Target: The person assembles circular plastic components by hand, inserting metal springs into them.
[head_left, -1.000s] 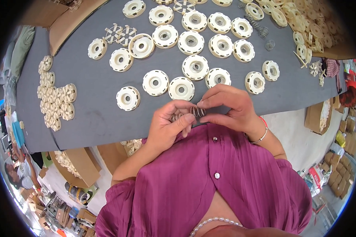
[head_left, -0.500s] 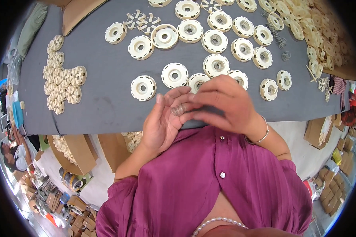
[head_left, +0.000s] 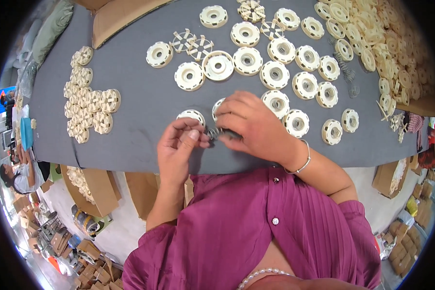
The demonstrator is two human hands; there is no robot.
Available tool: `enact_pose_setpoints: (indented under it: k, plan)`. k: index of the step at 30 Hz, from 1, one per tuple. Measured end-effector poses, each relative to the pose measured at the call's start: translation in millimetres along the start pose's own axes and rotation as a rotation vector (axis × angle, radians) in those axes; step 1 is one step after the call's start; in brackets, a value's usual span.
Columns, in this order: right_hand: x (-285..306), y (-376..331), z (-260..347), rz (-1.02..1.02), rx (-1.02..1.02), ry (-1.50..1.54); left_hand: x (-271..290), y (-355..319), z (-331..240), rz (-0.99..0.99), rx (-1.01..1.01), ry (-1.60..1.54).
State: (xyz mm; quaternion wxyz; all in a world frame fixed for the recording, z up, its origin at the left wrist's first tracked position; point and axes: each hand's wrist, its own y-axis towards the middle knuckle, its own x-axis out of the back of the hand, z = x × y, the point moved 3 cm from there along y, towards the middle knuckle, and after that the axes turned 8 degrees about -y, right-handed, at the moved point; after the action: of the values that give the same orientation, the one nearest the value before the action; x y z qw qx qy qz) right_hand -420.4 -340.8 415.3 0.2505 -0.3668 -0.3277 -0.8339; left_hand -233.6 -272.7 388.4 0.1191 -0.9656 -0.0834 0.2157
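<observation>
Between my hands, close above the table's near part, is a small metal coil spring [head_left: 212, 134]. My left hand [head_left: 180, 145] has its thumb and curled fingers closed on the spring's left end. My right hand [head_left: 249, 121] comes in from the other side, its fingers bent down and closed over the right end, which they partly hide. Just beyond my left fingers lies a cream plastic ring disc [head_left: 192, 116], partly covered. Another disc [head_left: 218, 107] is mostly hidden behind my right hand. Farther right, several discs, such as this one [head_left: 275, 102], have coil springs in their centres.
Small cream round parts [head_left: 89, 101] sit grouped at the left of the grey table [head_left: 145, 111]. Spoked pieces [head_left: 199, 47] lie among the far discs. Loose springs [head_left: 348, 75] trail beside a large heap of cream parts [head_left: 396, 53] at right. Cardboard boxes [head_left: 99, 193] stand below the table.
My hands have shifted slightly left, and the left one has turned from an open palm to curled fingers. The spring now spans the gap between both hands. The whole view has shifted.
</observation>
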Motion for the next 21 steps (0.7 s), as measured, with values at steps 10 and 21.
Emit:
enact_pose_setpoints:
  k: [10, 21]
  plan:
    - [12, -5, -13, -0.052, -0.330, 0.303, -30, 20, 9, 0.230, -0.111, -0.056]
    - [2, -30, 20, 0.406, 0.260, -0.042, 10, -14, 13, -0.062, -0.539, 0.581]
